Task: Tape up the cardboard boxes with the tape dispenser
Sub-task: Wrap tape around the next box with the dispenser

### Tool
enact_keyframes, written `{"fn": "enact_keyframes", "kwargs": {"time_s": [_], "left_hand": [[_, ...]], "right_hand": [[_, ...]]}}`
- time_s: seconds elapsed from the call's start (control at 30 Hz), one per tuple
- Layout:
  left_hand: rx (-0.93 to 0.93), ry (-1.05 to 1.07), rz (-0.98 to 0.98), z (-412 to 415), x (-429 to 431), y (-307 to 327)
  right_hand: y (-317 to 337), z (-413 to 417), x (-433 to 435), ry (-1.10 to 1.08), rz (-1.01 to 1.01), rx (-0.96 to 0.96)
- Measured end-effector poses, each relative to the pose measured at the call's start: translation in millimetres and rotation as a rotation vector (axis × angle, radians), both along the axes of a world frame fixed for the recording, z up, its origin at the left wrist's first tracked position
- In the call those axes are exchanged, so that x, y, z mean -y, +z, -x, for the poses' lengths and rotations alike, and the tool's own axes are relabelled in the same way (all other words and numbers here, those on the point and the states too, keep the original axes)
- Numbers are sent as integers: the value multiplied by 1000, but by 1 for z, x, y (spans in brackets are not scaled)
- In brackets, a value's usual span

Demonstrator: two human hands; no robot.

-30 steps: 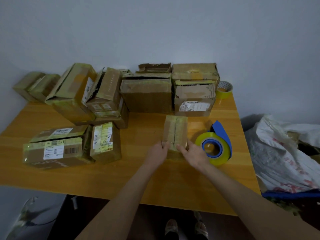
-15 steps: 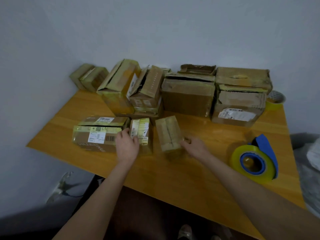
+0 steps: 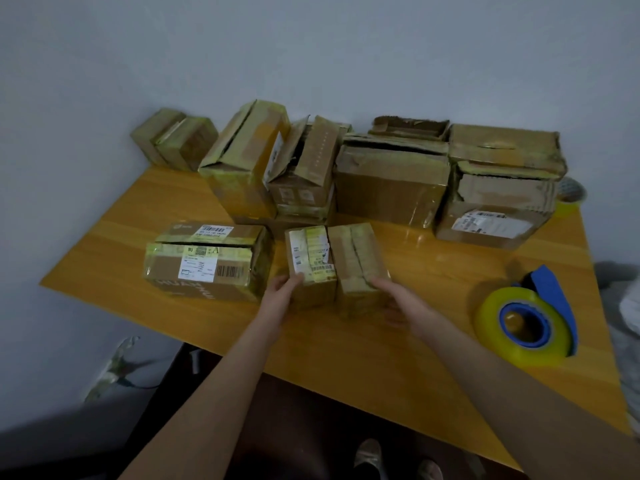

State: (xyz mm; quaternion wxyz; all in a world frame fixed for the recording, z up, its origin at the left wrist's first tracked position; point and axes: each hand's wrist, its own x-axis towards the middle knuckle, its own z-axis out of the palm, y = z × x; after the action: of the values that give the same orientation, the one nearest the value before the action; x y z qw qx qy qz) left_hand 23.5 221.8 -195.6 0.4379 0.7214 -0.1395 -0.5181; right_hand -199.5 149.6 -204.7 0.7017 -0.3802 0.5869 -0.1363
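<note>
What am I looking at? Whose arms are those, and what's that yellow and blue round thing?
A person wears a camera on their head, so you see what they see, looking down at their own hands. There is no robot. On the wooden table stand many cardboard boxes, most of them by the wall. The left hand grips the corner of a small labelled box. The right hand touches the plain small box beside it; blur hides whether it grips. The round thing is the tape dispenser, a blue holder with yellow tape, lying untouched on the right. It tapes boxes shut.
</note>
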Motion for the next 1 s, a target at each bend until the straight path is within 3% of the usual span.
{"fn": "enact_keyframes", "kwargs": {"time_s": [0.3,0.43,0.67,1.0], "left_hand": [[-325,59,217,8,-4,27],[-262,8,385,7,-10,65],[-156,89,470,-4,-30,119],[-114,176,594,-77,-40,167]], "right_hand": [[33,30,0,-120,29,272],[66,35,5,-150,141,361],[106,13,-3,-183,211,453],[174,-72,8,-31,332,585]]}}
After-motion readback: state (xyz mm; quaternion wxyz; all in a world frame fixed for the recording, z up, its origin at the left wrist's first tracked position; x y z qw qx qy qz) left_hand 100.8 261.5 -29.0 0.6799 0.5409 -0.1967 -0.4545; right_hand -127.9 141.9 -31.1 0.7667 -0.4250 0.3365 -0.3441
